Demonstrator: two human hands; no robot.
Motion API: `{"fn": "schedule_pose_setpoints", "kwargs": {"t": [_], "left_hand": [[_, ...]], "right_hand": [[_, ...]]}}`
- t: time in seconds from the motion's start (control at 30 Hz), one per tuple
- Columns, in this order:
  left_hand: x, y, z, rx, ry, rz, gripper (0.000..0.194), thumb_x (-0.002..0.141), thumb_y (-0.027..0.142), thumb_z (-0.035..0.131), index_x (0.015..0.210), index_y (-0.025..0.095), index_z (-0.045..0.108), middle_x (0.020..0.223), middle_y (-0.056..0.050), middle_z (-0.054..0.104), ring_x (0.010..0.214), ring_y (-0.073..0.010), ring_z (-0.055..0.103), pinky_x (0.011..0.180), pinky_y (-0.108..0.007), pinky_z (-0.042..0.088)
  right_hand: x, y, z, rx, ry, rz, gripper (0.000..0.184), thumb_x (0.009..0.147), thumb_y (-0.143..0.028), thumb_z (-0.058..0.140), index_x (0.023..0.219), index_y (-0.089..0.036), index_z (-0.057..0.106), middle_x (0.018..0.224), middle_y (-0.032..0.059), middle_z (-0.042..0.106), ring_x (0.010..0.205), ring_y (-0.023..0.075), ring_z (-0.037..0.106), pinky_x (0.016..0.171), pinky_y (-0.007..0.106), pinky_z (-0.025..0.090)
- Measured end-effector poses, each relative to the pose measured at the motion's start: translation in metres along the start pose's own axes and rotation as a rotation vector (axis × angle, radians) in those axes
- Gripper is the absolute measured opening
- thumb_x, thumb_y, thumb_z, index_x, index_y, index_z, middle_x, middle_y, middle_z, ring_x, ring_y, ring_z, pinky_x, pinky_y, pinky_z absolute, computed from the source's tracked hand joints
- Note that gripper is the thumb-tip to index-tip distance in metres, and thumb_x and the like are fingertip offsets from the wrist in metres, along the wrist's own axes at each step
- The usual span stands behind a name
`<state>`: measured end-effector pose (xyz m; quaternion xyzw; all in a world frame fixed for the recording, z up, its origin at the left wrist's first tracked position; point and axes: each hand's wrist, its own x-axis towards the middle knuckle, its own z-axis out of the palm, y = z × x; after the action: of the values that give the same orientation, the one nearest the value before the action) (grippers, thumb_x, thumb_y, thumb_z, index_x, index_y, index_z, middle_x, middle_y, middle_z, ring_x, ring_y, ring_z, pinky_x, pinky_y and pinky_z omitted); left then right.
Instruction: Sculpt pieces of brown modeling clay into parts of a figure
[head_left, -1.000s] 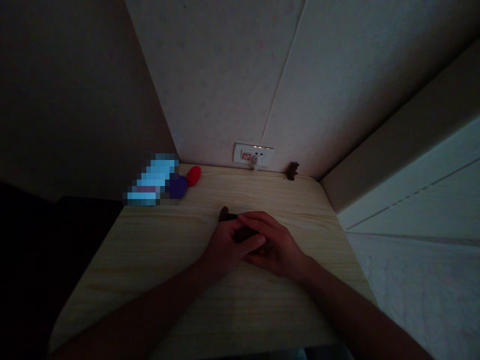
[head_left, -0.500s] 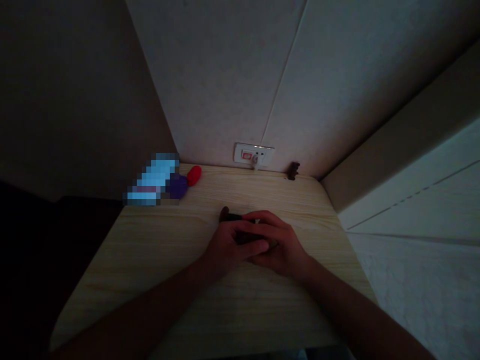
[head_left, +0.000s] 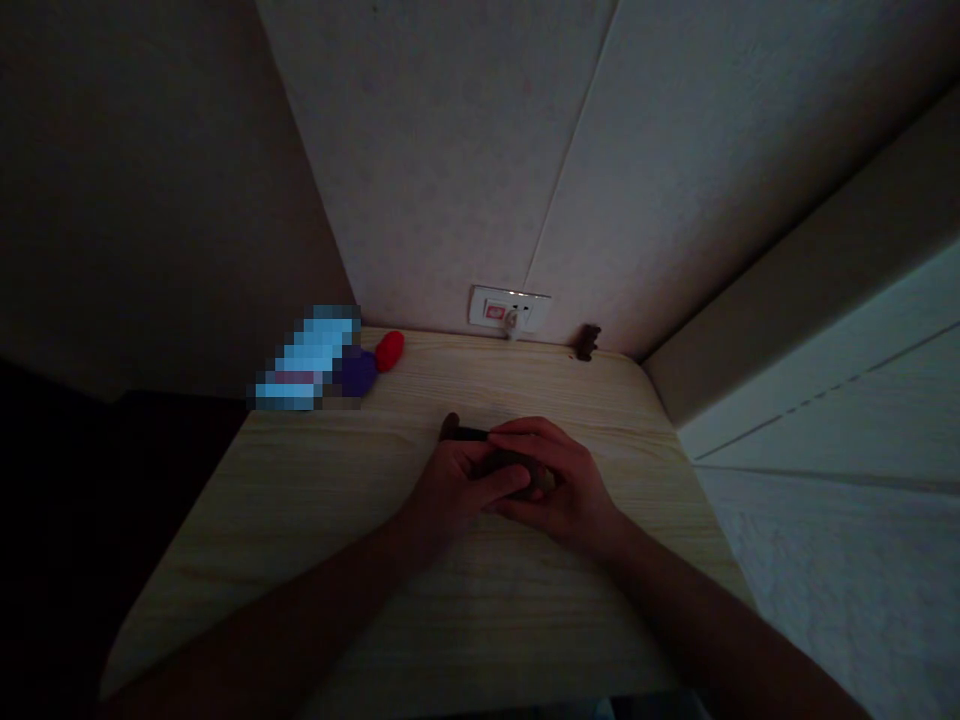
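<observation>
Both my hands meet over the middle of the wooden tabletop point(head_left: 360, 490). Between them is a dark brown lump point(head_left: 501, 461), mostly covered by fingers; its kind is too dark to make out. My left hand point(head_left: 448, 490) is closed on it, thumb laid across its near side. From the right, my right hand point(head_left: 574, 490) curls its fingers around the same lump. Just beyond the left hand, a black piece with a rounded brown end point(head_left: 450, 425) sticks out; whether it joins the lump is hidden.
At the back left lie a blurred bright screen point(head_left: 307, 360), a purple lump point(head_left: 358, 373) and a red lump point(head_left: 390, 351). A small dark brown figure point(head_left: 588, 342) stands at the back right. A wall socket point(head_left: 510, 308) with a plug sits behind the table; a pale panel point(head_left: 825, 370) borders the right.
The left thumb has drawn back slightly to the left, and the right fingers have shifted a little, uncovering more of the lump. Things on the table have stayed put.
</observation>
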<state>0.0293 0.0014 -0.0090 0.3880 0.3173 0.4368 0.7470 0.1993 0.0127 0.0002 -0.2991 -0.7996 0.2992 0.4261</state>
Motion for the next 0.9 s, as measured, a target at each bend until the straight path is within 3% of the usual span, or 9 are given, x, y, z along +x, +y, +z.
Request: {"fn": "schedule_pose_setpoints", "kwargs": {"t": [0.3, 0.67, 0.9], "left_hand": [[0.0009, -0.0056, -0.0032, -0.016, -0.005, -0.011, 0.019, 0.075, 0.03, 0.084, 0.085, 0.014, 0.079, 0.081, -0.006, 0.078, 0.075, -0.0179, 0.073, 0.072, -0.028, 0.057], [0.0017, -0.0018, 0.001, -0.018, 0.02, -0.008, 0.022, 0.072, 0.032, 0.086, 0.082, 0.014, 0.079, 0.075, -0.004, 0.077, 0.067, -0.0158, 0.072, 0.069, -0.027, 0.057], [0.0014, -0.0032, -0.0001, -0.016, 0.044, -0.021, 0.025, 0.071, 0.034, 0.087, 0.083, 0.014, 0.077, 0.075, -0.005, 0.077, 0.07, -0.0186, 0.073, 0.07, -0.03, 0.057]], "right_hand": [[-0.0003, 0.0011, -0.0011, -0.002, -0.006, -0.015, 0.052, 0.077, -0.03, 0.086, 0.125, -0.028, 0.068, 0.121, 0.0105, 0.067, 0.108, 0.024, 0.068, 0.089, 0.038, 0.06], [-0.0001, -0.0007, -0.0003, -0.063, -0.003, -0.056, 0.049, 0.079, -0.03, 0.084, 0.125, -0.027, 0.068, 0.119, 0.0107, 0.067, 0.106, 0.0238, 0.068, 0.088, 0.037, 0.061], [-0.0027, 0.0005, -0.0006, -0.103, -0.007, -0.095, 0.056, 0.083, -0.03, 0.08, 0.135, -0.029, 0.061, 0.124, 0.0115, 0.065, 0.108, 0.0244, 0.067, 0.088, 0.038, 0.061]]}}
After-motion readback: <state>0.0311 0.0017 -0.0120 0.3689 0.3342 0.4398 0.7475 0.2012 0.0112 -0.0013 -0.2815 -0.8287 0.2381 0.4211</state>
